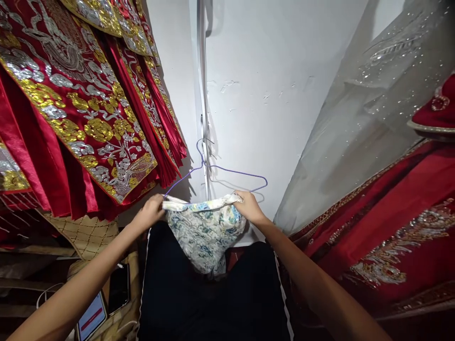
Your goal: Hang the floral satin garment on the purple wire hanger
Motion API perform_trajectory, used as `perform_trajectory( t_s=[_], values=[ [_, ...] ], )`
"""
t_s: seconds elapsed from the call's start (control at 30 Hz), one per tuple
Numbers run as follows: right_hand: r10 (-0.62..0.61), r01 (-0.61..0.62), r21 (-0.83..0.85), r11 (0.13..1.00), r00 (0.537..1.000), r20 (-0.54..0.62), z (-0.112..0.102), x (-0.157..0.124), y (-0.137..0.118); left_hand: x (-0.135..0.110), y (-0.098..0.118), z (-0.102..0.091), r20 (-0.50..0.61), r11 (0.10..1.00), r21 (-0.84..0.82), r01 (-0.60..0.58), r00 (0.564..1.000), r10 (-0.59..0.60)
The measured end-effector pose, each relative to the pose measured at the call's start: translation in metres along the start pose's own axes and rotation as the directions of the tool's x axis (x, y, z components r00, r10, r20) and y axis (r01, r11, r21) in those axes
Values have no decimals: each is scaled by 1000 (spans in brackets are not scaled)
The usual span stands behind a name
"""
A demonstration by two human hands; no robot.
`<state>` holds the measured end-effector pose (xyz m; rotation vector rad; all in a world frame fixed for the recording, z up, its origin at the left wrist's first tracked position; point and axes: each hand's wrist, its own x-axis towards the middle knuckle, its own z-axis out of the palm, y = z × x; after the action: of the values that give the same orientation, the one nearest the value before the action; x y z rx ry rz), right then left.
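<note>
A white garment with a blue and green floral print [206, 232] hangs down between my two hands, its top edge stretched roughly level. My left hand [152, 210] is closed around the left end of that edge. On the other side my right hand [248, 204] pinches the right end. Just behind the garment is a thin purple wire hanger [236, 171], its hook up against a metal strip on the wall. The hanger's lower bar is mostly covered by the cloth, and whether my fingers also hold it cannot be made out.
Red costumes with gold and silver embroidery [99, 128] hang on the left. To the right are a sheer sparkling grey fabric [341, 128] and a red beaded garment [373, 227]. Two phones, one dark [119, 289] and one lit [93, 316], lie low at the left.
</note>
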<state>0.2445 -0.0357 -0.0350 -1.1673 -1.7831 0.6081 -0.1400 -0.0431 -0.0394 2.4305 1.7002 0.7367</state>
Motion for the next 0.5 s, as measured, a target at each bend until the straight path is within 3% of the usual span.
perform_trajectory(
  t_s=[0.07, 0.17, 0.3, 0.4, 0.5],
  values=[
    [12, -12, 7, 1000, 1000, 4, -4, -1, -2, 8, 4, -15, -177, 995, -1, -96, 980, 94],
    [40, -43, 52, 998, 998, 49, -6, -5, -9, 18, 22, -34, -318, 972, -59, -227, 927, 197],
    [-7, -2, 114, 994, 997, 77, 3, -20, -18, 34, 53, -32, -441, 969, -181, -167, 895, 72],
    [-34, 31, 70, 997, 998, 46, 10, -29, -22, 53, 64, -14, -346, 954, -294, -61, 937, -47],
    [-43, 41, 56, 998, 999, 29, 6, -33, -22, 64, 68, -2, -176, 925, -380, -29, 984, -42]
  ],
)
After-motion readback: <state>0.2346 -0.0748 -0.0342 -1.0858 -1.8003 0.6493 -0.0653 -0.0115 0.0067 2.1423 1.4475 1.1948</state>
